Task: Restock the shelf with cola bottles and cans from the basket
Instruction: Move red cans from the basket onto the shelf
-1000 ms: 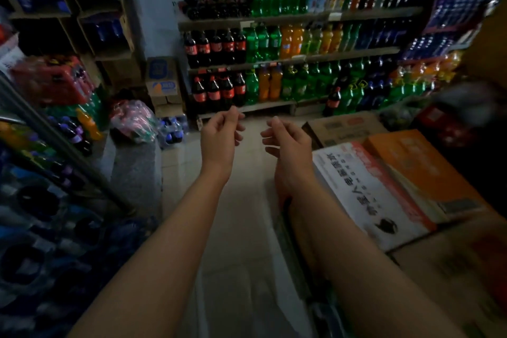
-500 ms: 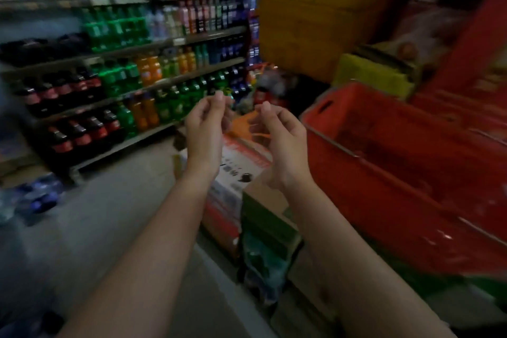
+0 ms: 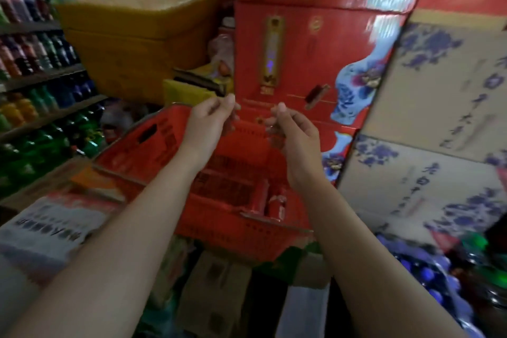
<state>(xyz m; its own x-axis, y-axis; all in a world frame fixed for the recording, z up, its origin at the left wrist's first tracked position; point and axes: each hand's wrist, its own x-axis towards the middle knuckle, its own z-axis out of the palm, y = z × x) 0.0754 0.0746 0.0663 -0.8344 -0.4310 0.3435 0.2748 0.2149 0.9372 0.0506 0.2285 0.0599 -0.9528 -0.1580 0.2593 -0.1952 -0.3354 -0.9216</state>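
Pretty dim indoor shot tbh, motion blur smears the shelf (image 3: 41, 74) on the left, soft white glare streaks the glossy red boxes (image 3: 315, 44) up top, edges bow out fisheye-style.

The left forearm (image 3: 131, 233) and right forearm (image 3: 356, 244) cover much of the red plastic basket (image 3: 123, 156). The right one also hides part of the red cola cans (image 3: 277, 207) lying inside, so their number cannot be told. The metal shelf of drink bottles (image 3: 41, 77) on the left is smeared by blur and cut off by the frame edge, and its labels are unreadable.
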